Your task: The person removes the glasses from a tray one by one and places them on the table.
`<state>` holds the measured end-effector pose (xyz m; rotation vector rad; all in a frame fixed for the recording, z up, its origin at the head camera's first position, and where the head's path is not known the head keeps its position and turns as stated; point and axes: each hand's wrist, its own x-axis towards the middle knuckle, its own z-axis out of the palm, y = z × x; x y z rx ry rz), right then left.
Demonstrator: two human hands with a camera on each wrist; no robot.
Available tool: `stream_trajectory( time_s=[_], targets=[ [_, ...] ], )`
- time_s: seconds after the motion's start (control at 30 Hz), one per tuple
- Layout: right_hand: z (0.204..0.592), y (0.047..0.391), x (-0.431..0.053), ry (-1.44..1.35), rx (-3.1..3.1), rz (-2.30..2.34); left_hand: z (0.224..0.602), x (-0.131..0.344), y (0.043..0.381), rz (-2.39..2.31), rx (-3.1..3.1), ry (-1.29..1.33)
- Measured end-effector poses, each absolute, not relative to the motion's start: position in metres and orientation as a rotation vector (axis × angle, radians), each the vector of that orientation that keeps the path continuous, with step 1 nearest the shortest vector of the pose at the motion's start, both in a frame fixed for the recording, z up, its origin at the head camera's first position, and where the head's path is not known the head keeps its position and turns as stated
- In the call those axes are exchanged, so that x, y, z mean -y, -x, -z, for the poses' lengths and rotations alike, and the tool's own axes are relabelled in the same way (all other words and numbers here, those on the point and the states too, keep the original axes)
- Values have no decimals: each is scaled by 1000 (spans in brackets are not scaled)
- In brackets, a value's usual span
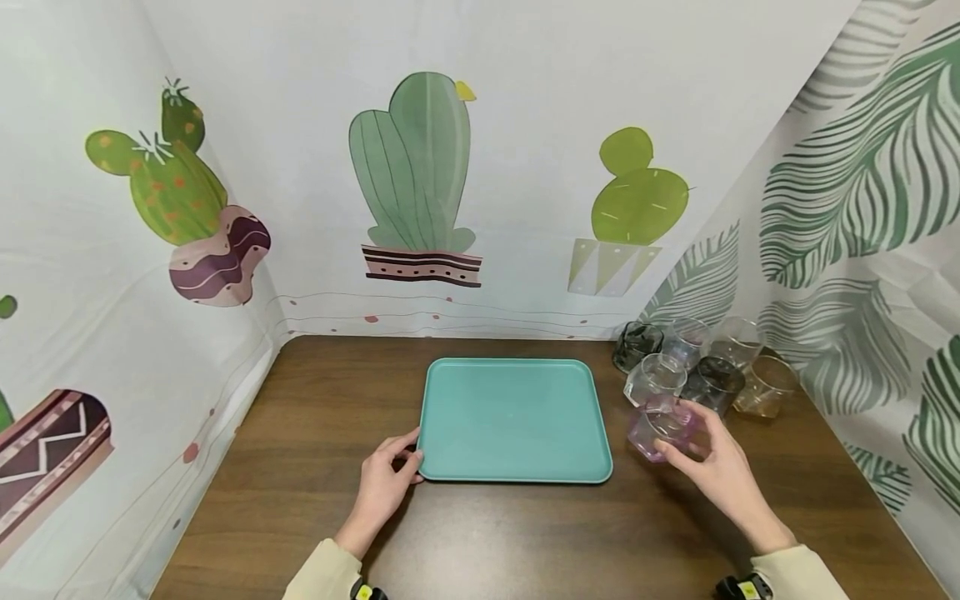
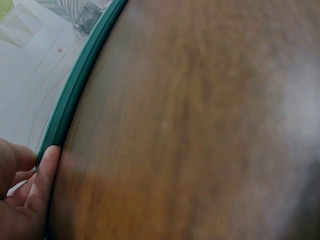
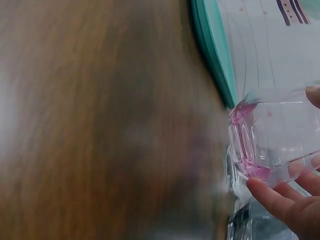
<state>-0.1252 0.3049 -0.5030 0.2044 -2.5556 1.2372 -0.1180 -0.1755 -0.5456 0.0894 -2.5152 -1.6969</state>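
A clear glass with a pink-purple tint (image 1: 651, 435) is in my right hand (image 1: 722, 468), held between thumb and fingers just right of the turquoise tray (image 1: 513, 421). In the right wrist view the glass (image 3: 277, 132) shows an angular base with the strongest pink there, and its base faces the table. My left hand (image 1: 386, 477) grips the tray's left edge near the front corner. Seen from the left wrist, thumb and fingers (image 2: 46, 172) meet at the tray's rim (image 2: 75, 85).
Behind the held glass, several tinted glasses stand in a cluster at the back right: a clear one (image 1: 654, 379), a dark one (image 1: 714, 385), an amber one (image 1: 765, 387) and others. The wooden table (image 1: 337, 392) meets a patterned cloth backdrop (image 1: 525, 167) behind and at the sides.
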Motion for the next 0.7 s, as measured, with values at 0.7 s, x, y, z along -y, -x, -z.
stream_trajectory(
  time_s=[0.7],
  targets=[
    [516, 128, -330, -180, 2527, -1262, 546, 176, 118, 1708, 2521, -90]
  ],
)
